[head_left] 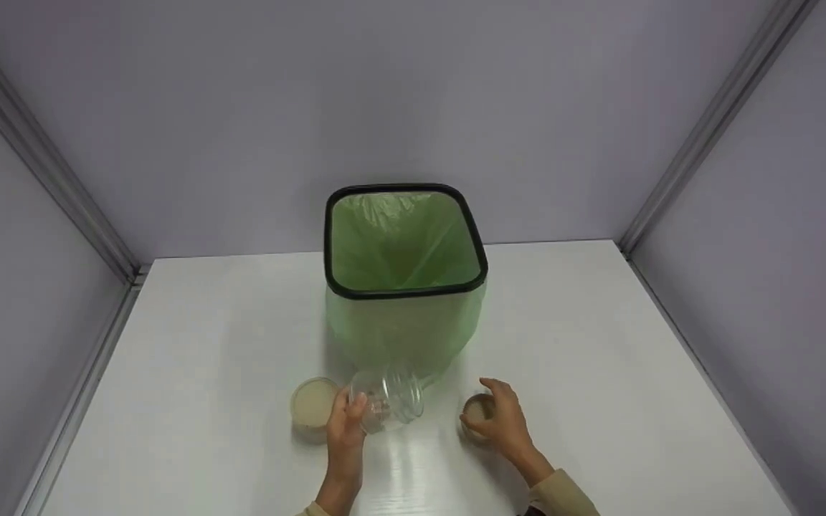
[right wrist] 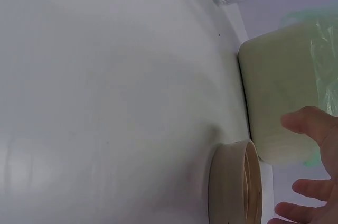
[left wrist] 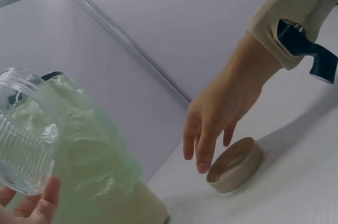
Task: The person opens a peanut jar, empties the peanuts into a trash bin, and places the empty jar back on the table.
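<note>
My left hand (head_left: pixel 345 438) grips a clear ribbed jar (head_left: pixel 386 396), tilted on its side with its mouth to the right. No lid is on that jar, and in the left wrist view the jar (left wrist: pixel 24 152) looks empty. A round beige lid (left wrist: pixel 236 166) lies on the table, hollow side up. Over it hovers my right hand (head_left: pixel 506 424), thumb and fingers spread around the lid's sides. In the right wrist view those fingers stand apart from the lid (right wrist: pixel 227 184). Left of my left hand stands a second jar with a beige lid on it (head_left: pixel 314 403).
Just beyond the hands stands a bin with a black rim (head_left: pixel 406 294) and a green liner (head_left: pixel 399 330). The white table (head_left: pixel 585 358) is bounded by grey-purple panels at the back (head_left: pixel 255 129) and both sides.
</note>
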Demonstrator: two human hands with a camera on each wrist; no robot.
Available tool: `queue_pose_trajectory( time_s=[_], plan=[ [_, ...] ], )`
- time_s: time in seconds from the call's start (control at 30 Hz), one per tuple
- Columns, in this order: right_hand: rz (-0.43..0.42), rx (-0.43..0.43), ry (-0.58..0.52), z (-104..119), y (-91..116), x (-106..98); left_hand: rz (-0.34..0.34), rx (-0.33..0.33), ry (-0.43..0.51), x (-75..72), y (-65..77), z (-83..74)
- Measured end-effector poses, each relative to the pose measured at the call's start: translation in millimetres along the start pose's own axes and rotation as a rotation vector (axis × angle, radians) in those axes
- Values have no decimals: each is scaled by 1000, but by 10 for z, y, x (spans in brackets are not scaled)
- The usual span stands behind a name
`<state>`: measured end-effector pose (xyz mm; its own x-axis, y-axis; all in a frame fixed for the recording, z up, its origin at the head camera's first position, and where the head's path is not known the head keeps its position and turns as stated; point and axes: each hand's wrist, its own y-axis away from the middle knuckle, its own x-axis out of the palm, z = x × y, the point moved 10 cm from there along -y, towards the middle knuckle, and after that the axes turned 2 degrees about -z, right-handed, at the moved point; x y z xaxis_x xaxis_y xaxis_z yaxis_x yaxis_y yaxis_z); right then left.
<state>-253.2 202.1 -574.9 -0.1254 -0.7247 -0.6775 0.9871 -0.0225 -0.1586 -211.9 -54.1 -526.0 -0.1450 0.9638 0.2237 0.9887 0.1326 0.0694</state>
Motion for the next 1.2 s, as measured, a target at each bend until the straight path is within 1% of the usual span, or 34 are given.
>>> queue_pose_trajectory(
  time_s=[0.17,0.33,0.47,0.63,0.87,1.03,1.13,1.2],
  plan=[
    [26,54,40,-61,31,26,45,-71,13,39,30,178],
    [36,73,105,-98,43,48,61,-143,11,52,54,346],
    [53,95,142,-111,57,68,49,-167,23,54,57,429],
    [68,134,181,-145,71,94,59,-193,20,72,77,513],
    [66,121,234,-154,78,101,77,-207,15,90,110,581],
    [39,103,202,-110,90,78,63,-214,20,83,115,602],
    [32,104,150,-72,101,63,60,-217,24,87,116,609],
    [41,111,105,-50,107,60,58,-222,24,86,117,621]
  ],
)
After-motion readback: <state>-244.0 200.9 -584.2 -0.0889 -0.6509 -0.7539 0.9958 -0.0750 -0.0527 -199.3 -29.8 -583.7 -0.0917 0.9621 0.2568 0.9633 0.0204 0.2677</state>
